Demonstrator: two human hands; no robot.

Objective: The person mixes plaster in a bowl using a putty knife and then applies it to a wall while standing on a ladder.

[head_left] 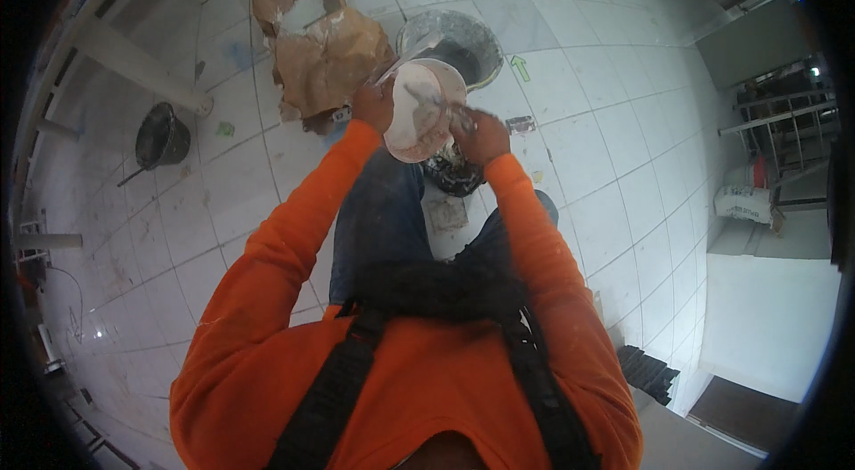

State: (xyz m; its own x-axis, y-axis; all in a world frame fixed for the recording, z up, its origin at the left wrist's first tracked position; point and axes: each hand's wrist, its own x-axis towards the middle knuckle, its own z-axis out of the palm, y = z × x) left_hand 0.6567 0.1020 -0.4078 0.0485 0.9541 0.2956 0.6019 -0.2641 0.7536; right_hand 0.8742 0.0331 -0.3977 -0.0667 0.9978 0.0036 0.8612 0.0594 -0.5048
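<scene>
My left hand point(372, 105) grips the rim of a white plastic bucket point(411, 142), which is tilted and smeared with pale residue inside. My right hand point(484, 137) is closed around a small trowel point(422, 98), or a similar flat scraping tool, whose grey end reaches into the bucket's mouth. The fingers partly hide its handle. Just beyond the bucket stands a wide mixing tub point(476, 36), dark inside and crusted with pale material. Below the white bucket, between my legs, a dark, dirty container or bag point(454, 176) shows in part.
Torn brown paper sacking point(329, 56) lies left of the tub. Farther left are a black bucket point(163, 139) and white pipes point(147, 69). A green arrow point(519, 68) marks the tiled floor point(606, 149). At right stand a metal ladder point(788, 127) and a white sack point(744, 204).
</scene>
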